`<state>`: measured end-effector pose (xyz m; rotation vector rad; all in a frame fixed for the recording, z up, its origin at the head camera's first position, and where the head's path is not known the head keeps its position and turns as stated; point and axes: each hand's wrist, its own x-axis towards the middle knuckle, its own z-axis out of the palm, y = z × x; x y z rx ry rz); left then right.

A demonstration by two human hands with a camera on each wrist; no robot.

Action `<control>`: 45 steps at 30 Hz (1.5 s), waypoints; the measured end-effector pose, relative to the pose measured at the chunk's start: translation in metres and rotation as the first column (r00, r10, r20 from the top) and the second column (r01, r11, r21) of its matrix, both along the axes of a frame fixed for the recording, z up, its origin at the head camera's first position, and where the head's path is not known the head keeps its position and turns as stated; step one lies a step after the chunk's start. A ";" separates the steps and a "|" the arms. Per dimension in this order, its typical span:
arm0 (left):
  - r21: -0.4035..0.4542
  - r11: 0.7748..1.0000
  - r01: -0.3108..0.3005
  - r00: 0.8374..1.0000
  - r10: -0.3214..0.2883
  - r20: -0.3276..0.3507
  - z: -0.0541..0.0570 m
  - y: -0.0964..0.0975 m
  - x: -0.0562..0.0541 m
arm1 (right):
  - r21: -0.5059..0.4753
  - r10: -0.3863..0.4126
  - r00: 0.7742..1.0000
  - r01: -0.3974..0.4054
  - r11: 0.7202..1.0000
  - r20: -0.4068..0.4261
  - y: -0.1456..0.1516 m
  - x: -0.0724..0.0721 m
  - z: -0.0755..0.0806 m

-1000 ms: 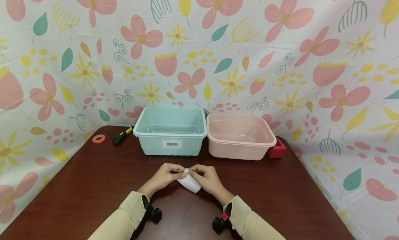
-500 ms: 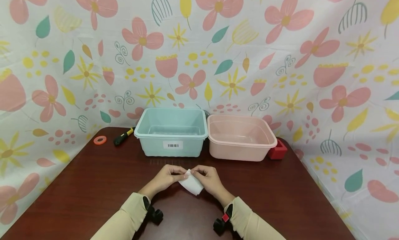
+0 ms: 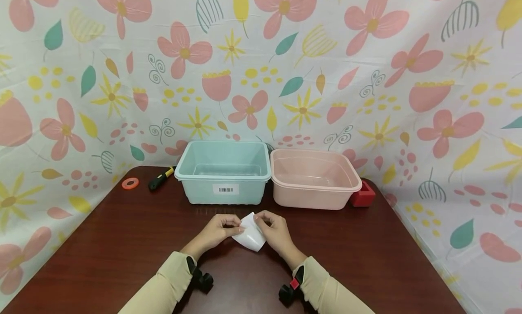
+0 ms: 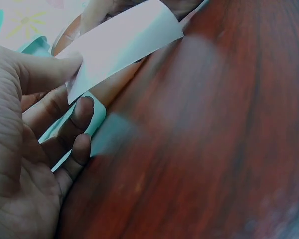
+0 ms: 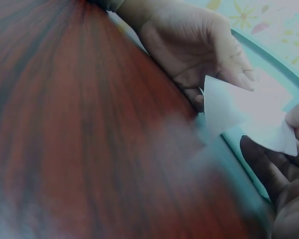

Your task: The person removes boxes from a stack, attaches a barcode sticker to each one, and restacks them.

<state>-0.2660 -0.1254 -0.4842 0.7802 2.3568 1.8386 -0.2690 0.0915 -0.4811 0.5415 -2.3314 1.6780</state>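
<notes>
Pinching a white sheet (image 3: 249,238), apparently paper, with left hand (image 3: 218,232) and right hand (image 3: 278,234), over the bench (image 3: 244,280), with blue tub (image 3: 222,199) and pink tub (image 3: 311,198) beyond the hands.

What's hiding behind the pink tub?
A red object peeks out past the pink tub, which covers part of it. Flowery cloth hangs behind. The tub blocks the rest, so I can't tell what else is there.

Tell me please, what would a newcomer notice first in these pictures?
Probably the floral backdrop behind the table comes first. Next is the white sheet in the middle, pinched by the left hand and right hand. Behind it stand the light-blue bin and, to its right, the pink bin.
</notes>
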 end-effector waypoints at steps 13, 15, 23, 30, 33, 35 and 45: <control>-0.036 0.999 -0.036 0.995 0.039 0.086 0.000 -0.003 0.000 | 0.032 0.141 0.989 -0.140 0.990 -0.043 -0.003 0.004 -0.002; -0.045 0.997 -0.060 0.993 0.064 0.100 0.001 -0.004 0.001 | 0.023 0.167 0.984 -0.166 0.986 -0.060 -0.003 0.004 -0.002; -0.042 0.997 -0.060 0.994 0.063 0.085 -0.002 -0.004 -0.001 | 0.028 0.216 0.970 -0.214 0.976 -0.110 -0.003 0.006 -0.003; 0.003 0.997 -0.078 0.995 0.078 0.064 -0.001 -0.002 -0.002 | 0.024 0.118 0.986 -0.116 0.993 -0.118 -0.006 0.021 0.023; 0.024 0.994 -0.106 0.994 0.105 0.040 0.000 -0.002 -0.003 | -0.004 0.058 0.994 -0.059 0.998 -0.096 -0.006 0.025 0.032; 0.026 0.991 -0.130 0.991 0.130 0.029 0.001 -0.002 -0.003 | -0.026 0.029 0.996 -0.031 0.999 -0.079 -0.005 0.025 0.034; 0.048 0.966 -0.253 0.967 0.253 0.010 0.002 -0.003 -0.002 | -0.271 -0.024 0.998 0.040 0.962 0.061 -0.002 0.020 0.030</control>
